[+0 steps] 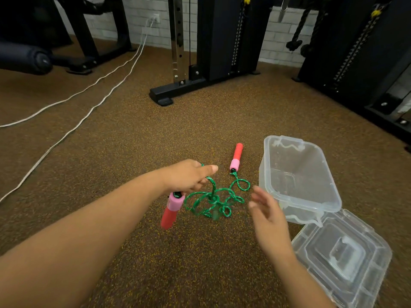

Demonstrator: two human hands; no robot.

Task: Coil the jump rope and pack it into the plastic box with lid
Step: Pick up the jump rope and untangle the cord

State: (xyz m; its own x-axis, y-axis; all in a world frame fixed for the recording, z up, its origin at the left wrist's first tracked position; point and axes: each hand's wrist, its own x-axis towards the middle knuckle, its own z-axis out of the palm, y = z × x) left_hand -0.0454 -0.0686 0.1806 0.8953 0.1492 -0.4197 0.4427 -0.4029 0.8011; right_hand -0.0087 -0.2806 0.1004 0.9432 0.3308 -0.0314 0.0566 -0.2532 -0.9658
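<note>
You are looking down at a brown speckled gym floor [124,152], with the black frame of a cable machine [213,41] standing at the far side and two white cables [93,92] trailing across the floor on your left. The clear plastic box [298,174] sits open on the floor to your right, tilted slightly, and its transparent lid [342,256] lies flat just in front of it, touching its near corner. Your left hand [189,174] is closed around the green rope [213,198] near one end, so that a red and pink foam handle [172,210] dangles just below your fist. The rest of the rope hangs in loose tangled loops down to the floor. Your right hand [266,210] is spread, fingers apart, holding nothing, beside the loops and blurred. The second handle [236,156] lies on the floor between your left hand and the box.
</note>
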